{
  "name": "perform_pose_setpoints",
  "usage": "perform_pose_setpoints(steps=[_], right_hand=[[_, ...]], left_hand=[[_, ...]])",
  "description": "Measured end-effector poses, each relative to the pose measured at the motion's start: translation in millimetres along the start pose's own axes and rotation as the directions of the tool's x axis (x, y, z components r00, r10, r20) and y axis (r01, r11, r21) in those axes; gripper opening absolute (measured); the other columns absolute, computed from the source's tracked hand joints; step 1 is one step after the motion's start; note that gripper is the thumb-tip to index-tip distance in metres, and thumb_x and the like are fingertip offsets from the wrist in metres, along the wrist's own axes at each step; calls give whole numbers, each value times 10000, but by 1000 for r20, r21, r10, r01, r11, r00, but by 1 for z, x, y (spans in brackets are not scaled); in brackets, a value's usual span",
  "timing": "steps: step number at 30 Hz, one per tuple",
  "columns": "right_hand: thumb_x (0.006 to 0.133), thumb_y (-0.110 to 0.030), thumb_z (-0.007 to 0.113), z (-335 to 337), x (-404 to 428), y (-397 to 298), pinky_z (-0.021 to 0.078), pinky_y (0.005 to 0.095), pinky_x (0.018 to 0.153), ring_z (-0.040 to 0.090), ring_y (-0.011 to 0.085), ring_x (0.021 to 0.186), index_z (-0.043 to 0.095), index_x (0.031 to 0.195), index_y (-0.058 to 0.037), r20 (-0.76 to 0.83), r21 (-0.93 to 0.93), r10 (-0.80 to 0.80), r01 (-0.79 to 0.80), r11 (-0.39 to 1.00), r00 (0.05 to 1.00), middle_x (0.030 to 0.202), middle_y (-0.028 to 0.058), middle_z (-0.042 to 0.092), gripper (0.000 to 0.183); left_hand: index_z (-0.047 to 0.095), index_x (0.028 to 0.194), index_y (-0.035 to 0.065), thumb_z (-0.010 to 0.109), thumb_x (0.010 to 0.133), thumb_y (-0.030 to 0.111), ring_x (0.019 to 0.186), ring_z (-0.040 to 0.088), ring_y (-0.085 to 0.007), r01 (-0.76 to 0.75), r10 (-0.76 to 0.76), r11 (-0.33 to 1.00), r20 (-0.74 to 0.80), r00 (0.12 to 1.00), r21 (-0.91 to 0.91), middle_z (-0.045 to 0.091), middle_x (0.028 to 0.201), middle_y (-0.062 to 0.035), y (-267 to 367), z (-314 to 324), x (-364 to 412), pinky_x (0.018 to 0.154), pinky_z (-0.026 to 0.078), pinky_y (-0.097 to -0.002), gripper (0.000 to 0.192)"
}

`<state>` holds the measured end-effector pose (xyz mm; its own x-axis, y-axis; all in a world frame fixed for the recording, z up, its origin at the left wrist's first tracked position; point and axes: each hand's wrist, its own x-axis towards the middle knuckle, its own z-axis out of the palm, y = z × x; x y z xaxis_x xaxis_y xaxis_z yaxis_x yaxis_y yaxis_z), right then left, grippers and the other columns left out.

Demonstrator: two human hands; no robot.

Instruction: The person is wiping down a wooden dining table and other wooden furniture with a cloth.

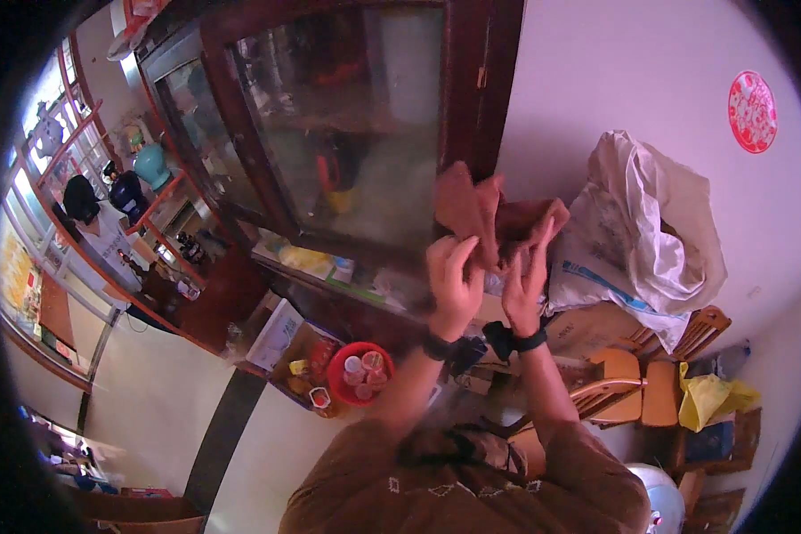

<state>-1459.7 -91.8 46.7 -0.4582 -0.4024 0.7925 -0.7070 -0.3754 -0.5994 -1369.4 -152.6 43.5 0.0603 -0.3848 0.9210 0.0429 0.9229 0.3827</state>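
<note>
A reddish-brown cloth (474, 203) is bunched up in front of the dark wooden frame of a glass-fronted cabinet (347, 133). My left hand (455, 287) grips its lower left side with curled fingers. On the other side, my right hand (526, 287) holds the cloth's right part, fingers pointing up along the fold. Both wrists wear dark bands. Behind the hazy glass, a red and yellow item (334, 177) shows faintly. Whether the cloth touches the cabinet frame, I cannot tell.
Right of my hands, a large white woven sack (641, 240) leans against the wall. Wooden chairs (614, 384) and a yellow plastic bag (704, 400) stand below it. At lower left are a red basin (337, 380) of cups and an open carton (277, 340). A person (103, 233) is at far left.
</note>
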Motion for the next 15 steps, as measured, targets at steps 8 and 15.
perform_pose_setpoints(steps=[8,15], right_hand=[[898,-229,428,32,6,59,140,349,1090,125,297,1363,137,1405,3,211,60,-45,33,998,977,1474,163,133,629],[901,-213,407,31,70,39,175,341,1082,177,279,1351,75,1416,-19,348,250,-102,13,968,932,1481,155,103,643]], left_hand=[[499,1208,61,580,770,13,1182,380,-389,37,-99,967,238,966,251,360,1298,-205,-43,15,-37,970,334,-431,448],[492,1233,40,559,795,49,1240,290,-466,-54,-24,955,256,966,290,206,1366,-295,-17,27,20,1020,267,-455,443]])
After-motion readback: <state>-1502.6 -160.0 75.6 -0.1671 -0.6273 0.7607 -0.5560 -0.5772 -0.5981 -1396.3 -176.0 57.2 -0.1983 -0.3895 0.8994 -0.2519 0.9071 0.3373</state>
